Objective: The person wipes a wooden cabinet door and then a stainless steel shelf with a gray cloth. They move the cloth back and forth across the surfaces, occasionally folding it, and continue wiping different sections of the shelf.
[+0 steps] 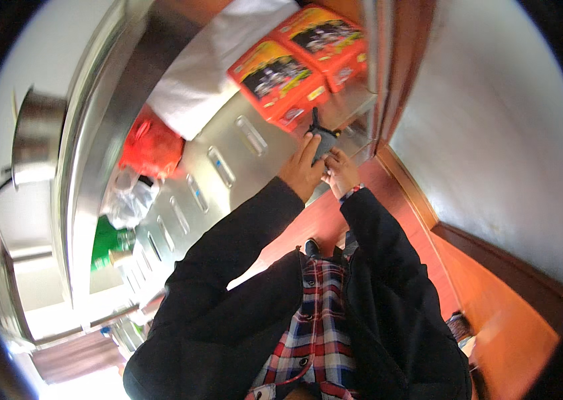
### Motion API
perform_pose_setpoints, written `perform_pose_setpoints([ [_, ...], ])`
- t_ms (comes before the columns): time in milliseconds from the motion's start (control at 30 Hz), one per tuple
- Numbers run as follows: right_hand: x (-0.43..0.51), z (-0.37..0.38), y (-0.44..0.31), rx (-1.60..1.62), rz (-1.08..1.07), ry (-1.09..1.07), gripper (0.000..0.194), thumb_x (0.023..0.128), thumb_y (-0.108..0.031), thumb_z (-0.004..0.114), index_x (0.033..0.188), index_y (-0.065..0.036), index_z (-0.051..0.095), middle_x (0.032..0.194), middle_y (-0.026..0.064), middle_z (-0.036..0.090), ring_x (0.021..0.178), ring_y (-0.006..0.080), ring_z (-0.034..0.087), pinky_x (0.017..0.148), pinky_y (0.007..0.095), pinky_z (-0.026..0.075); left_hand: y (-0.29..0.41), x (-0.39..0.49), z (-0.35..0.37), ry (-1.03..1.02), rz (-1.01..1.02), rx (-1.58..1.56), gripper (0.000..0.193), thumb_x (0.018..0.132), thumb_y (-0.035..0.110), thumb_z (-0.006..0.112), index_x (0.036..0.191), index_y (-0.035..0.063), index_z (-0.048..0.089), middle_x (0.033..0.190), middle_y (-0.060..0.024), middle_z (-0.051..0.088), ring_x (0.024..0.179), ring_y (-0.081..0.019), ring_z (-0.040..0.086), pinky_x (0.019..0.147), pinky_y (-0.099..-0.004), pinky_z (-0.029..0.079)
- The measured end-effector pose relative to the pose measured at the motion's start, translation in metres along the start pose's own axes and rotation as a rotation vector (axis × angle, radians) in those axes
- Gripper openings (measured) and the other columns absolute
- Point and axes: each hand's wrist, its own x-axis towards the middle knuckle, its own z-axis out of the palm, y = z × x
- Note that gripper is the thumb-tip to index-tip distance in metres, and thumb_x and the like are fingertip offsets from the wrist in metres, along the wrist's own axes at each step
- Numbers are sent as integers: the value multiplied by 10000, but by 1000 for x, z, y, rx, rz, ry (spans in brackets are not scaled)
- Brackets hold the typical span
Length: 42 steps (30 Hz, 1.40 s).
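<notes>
In front of me, my left hand and my right hand are both at a small dark grey pouch-like item. A black cord or strap sticks up from its far end, with a small yellow bit beside it. My left fingers lie extended along its left side. The right fingers are bent together at its near right edge; whether they also pinch a smaller part cannot be made out. Just beyond the item stand two red boxes with yellow-and-black printed tops. Below and left of them runs a slotted metal shelf.
White cloth or sheeting, a red plastic bag, a clear plastic bag and a green item line the shelf. A metal pot stands far left. To the right are a pale wall, wooden trim and reddish floor.
</notes>
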Motion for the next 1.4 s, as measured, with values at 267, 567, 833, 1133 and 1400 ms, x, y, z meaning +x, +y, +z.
perform_pose_setpoints([
  [267,-33,66,108,-122,166,-368,231,922,-89,594,1152,-79,569,1050,29,646,854,147,650,684,292,530,1,-159,-43,24,-329,75,78,845,71,636,902,21,653,1436,-214,487,1380,-379,437,998,-428,526],
  [567,-94,173,233,-427,466,-478,154,947,-85,621,1096,-122,604,1008,19,640,856,163,633,734,355,539,-10,-366,-75,282,-728,116,78,807,47,648,869,16,683,1406,-216,514,1352,-383,472,1011,-423,521],
  [833,-143,270,333,-697,485,-599,136,949,-88,634,1076,-54,600,958,30,633,838,142,632,758,336,538,-38,-517,-105,294,-1141,122,182,880,122,591,993,10,680,1451,-217,464,1388,-378,414,1010,-425,510],
  [1133,-183,367,365,-1617,-1151,-1371,767,753,-68,777,1434,-10,429,1523,250,341,1406,455,327,1132,543,304,-65,-581,-116,614,-1481,140,263,771,-32,620,1030,4,650,1441,-256,448,1391,-424,395,1066,-448,459],
  [1400,-157,409,465,-1714,-1324,-1703,579,839,-126,674,1380,-18,501,1498,194,416,1418,382,354,1154,541,268,-73,-625,-123,694,-1608,177,231,810,8,630,1041,-3,635,1440,-274,443,1394,-446,382,1089,-458,429],
])
